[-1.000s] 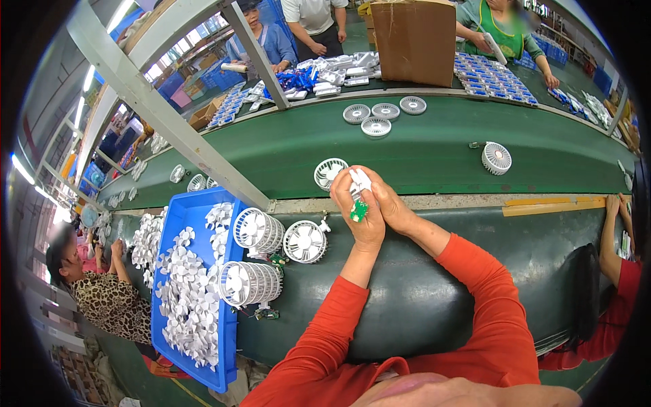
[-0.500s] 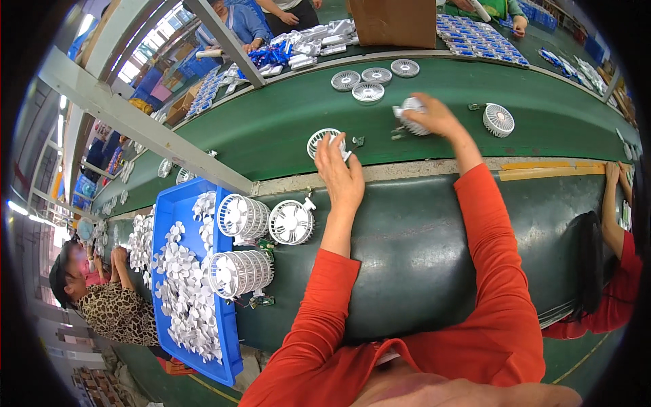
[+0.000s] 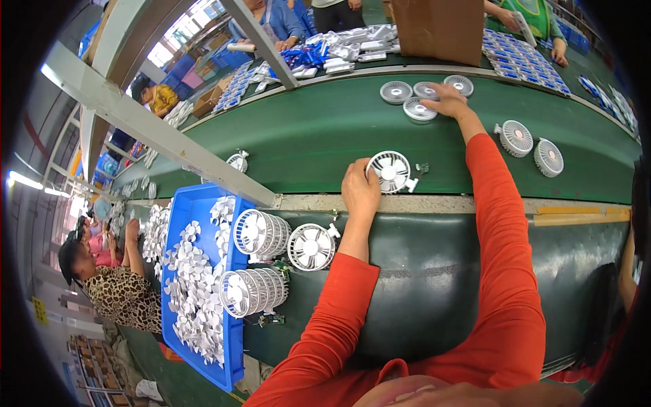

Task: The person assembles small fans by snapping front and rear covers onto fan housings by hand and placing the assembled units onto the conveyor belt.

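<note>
My left hand is closed on the left rim of a white fan housing, whose blades face up near the belt's front edge. A small circuit board on a wire lies to the right of that housing. Farther off, my right hand reaches with fingers stretched out over a group of round white grille covers. Its fingertips are at the nearest cover; whether they touch it I cannot tell. Two fan units with grilles on, one here and one beside it, lie at the right.
A blue bin of white fan blades stands at the left, beside stacked fan housings and a single housing. A grey metal post slants across the left. Co-workers sit around the green belt; a cardboard box stands beyond it.
My right hand has let go of a fan unit, now beside another at the right, and moved to the grille covers. My left hand has closed on the housing. The view has shifted.
</note>
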`<state>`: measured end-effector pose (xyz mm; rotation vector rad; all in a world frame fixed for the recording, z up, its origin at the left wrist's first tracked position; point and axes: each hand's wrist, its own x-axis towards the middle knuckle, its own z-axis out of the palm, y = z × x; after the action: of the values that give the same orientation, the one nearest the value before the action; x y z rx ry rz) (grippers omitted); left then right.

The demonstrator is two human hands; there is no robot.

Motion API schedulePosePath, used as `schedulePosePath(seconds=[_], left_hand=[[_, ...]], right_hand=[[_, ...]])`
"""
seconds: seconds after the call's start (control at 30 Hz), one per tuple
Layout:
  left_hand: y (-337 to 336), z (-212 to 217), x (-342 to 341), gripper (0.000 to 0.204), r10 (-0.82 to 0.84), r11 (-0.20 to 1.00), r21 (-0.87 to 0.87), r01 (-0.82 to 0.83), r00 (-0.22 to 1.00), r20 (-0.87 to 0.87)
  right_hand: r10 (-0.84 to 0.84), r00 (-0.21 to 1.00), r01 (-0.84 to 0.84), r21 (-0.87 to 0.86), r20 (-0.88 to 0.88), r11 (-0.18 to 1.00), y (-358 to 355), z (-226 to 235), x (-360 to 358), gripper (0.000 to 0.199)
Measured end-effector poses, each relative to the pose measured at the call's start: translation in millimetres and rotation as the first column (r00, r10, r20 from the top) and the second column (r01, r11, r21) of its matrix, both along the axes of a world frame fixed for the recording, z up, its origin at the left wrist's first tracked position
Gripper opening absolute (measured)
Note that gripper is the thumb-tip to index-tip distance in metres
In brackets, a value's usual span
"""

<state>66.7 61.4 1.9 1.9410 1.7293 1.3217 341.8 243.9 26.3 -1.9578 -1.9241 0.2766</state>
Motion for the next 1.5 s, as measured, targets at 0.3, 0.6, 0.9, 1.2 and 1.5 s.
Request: schedulePosePath(seconds=[0.3, 0.6, 0.9, 1.2, 1.5], left_hand=[[0, 8, 3, 0.018, 0.093, 0.995, 0.031, -0.099, 0.983, 0.159], [1, 8, -4, 0.017, 0.092, 0.976, 0.154, -0.156, 0.93, 0.356], [9, 9, -6, 0.022, 0.067, 0.966, 0.174, -0.193, 0.832, 0.551], [6, 13, 5, 0.022, 0.051, 0.972, 0.176, -0.155, 0.873, 0.485], [3, 14, 3, 0.024, -0.035, 0.975, 0.213, -0.054, 0.919, 0.394]], right_hand=[[0.199, 0.979, -0.191, 0.549, 0.045, 0.814, -45, -32, 0, 0.024], [0.446, 0.892, -0.398, 0.335, -0.075, 0.854, -167, 12, -45, 0.015], [0.587, 0.513, -0.819, -0.153, -0.626, 0.553, -212, 60, -76, 0.03], [0.157, 0.988, -0.143, 0.341, -0.013, 0.929, -19, 10, -35, 0.048], [0.232, 0.968, -0.25, 0.514, 0.101, 0.821, -60, -26, -42, 0.023]])
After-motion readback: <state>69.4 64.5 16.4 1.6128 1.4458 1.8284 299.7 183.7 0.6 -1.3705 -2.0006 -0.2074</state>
